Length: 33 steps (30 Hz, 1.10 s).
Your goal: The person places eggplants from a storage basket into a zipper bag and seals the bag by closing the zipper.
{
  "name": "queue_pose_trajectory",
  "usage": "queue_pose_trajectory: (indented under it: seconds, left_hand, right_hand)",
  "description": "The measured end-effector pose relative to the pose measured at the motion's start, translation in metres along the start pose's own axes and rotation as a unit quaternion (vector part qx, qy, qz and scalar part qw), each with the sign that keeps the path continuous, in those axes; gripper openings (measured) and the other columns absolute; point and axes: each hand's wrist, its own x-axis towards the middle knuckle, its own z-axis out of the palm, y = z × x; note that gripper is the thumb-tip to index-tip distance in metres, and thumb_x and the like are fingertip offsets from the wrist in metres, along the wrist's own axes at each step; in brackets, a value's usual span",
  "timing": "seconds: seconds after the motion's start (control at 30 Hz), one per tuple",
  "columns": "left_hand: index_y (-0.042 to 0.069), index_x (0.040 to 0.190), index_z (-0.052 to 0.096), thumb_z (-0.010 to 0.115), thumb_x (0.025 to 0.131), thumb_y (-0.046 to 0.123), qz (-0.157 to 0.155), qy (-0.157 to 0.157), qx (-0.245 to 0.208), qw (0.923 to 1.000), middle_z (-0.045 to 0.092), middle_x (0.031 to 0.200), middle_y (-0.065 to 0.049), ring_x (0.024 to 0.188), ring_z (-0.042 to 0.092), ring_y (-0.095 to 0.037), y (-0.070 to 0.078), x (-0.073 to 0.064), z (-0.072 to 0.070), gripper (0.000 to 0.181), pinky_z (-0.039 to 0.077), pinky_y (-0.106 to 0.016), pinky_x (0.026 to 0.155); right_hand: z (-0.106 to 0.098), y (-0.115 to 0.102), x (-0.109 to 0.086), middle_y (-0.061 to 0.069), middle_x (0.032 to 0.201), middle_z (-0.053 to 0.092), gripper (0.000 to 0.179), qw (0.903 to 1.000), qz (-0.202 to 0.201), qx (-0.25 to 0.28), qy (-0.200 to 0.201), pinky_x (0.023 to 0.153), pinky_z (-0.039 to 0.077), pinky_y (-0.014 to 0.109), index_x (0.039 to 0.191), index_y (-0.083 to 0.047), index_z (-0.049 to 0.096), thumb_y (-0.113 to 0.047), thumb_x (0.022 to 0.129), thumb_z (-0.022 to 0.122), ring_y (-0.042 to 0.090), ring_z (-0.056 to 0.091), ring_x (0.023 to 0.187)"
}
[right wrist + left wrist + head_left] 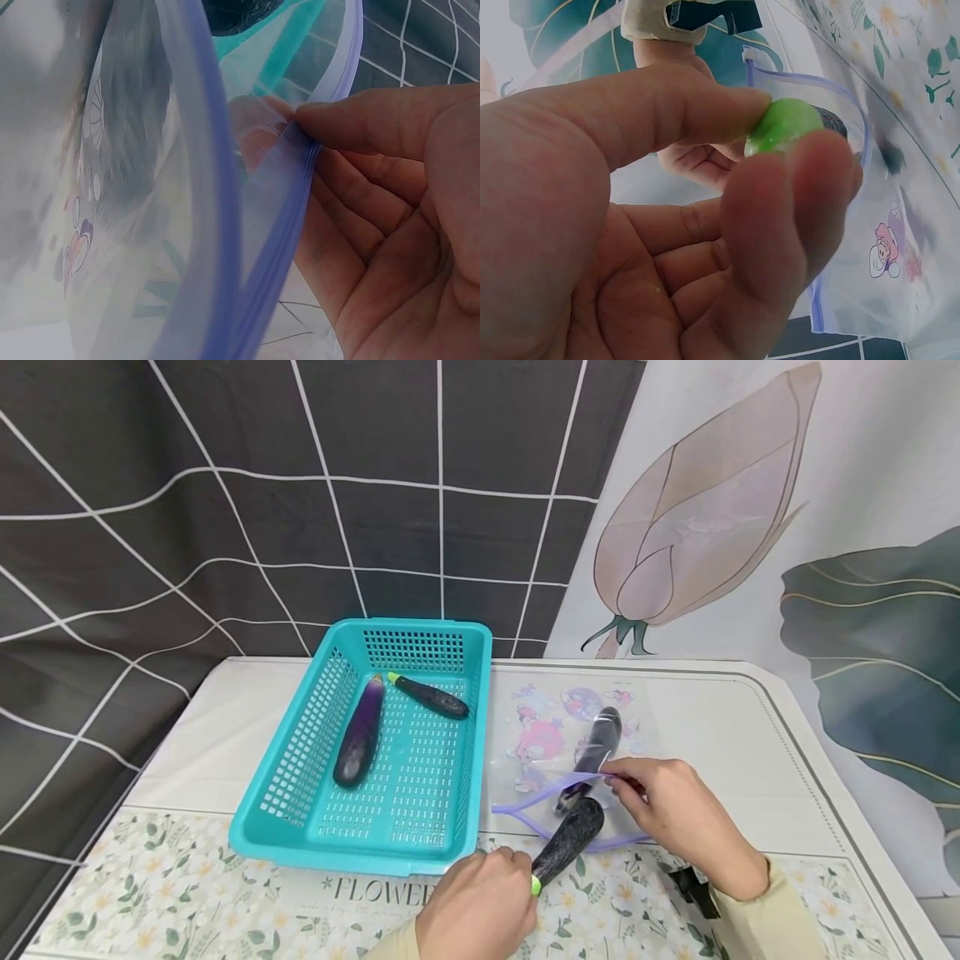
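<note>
My left hand pinches the light green stem end of a dark, speckled zucchini. The zucchini's rounded far end overlaps the mouth of a clear zip bag in the head view. My right hand pinches the bag's purple zip edge between thumb and fingers, and the mouth gapes. Inside the printed bag lies another long dark vegetable, seen through the plastic. In the left wrist view, most of the held zucchini is hidden behind its stem end and my fingertips.
Left of the bag stands a turquoise basket with perforated walls. It holds a purple eggplant and a smaller dark zucchini. A flower-patterned cloth covers the table's front part. A dark, white-gridded backdrop rises behind.
</note>
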Motion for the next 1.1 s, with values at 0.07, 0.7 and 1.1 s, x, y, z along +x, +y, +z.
queue_pose_trajectory:
  seconds: [0.07, 0.7, 1.1]
  left_hand:
    - [0.010, 0.077, 0.065, 0.074, 0.081, 0.021, 0.006, 0.004, 0.006, 1.0000, 0.051, 0.064, 0.003, 0.051, 0.046, -0.008, 0.000, 0.001, 0.000, 0.015, 0.041, -0.026, 0.047]
    - [0.005, 0.085, 0.068, 0.070, 0.083, 0.012, 0.026, 0.020, 0.031, 0.9990, 0.053, 0.066, 0.001, 0.053, 0.051, -0.010, 0.006, 0.010, -0.001, 0.007, 0.044, -0.026, 0.050]
    - [0.003, 0.085, 0.069, 0.072, 0.081, 0.010, 0.034, 0.059, 0.023, 0.9974, 0.056, 0.067, 0.000, 0.054, 0.051, -0.009, 0.007, 0.014, 0.002, 0.008, 0.042, -0.023, 0.045]
  right_hand:
    - [0.000, 0.000, 0.000, -0.010, 0.080, 0.068, 0.016, 1.0000, 0.001, 0.000, -0.001, 0.048, 0.035, 0.020, 0.100, -0.013, 0.077, -0.003, 0.088, 0.074, -0.006, 0.036, 0.054]
    - [0.002, 0.000, 0.000, -0.007, 0.081, 0.070, 0.016, 1.0000, -0.003, -0.001, -0.003, 0.050, 0.037, 0.019, 0.098, -0.012, 0.077, -0.001, 0.087, 0.074, -0.005, 0.038, 0.054]
    - [0.002, 0.000, -0.001, -0.006, 0.086, 0.073, 0.018, 1.0000, -0.008, 0.000, 0.002, 0.051, 0.038, 0.020, 0.099, -0.013, 0.077, -0.001, 0.086, 0.076, -0.006, 0.039, 0.055]
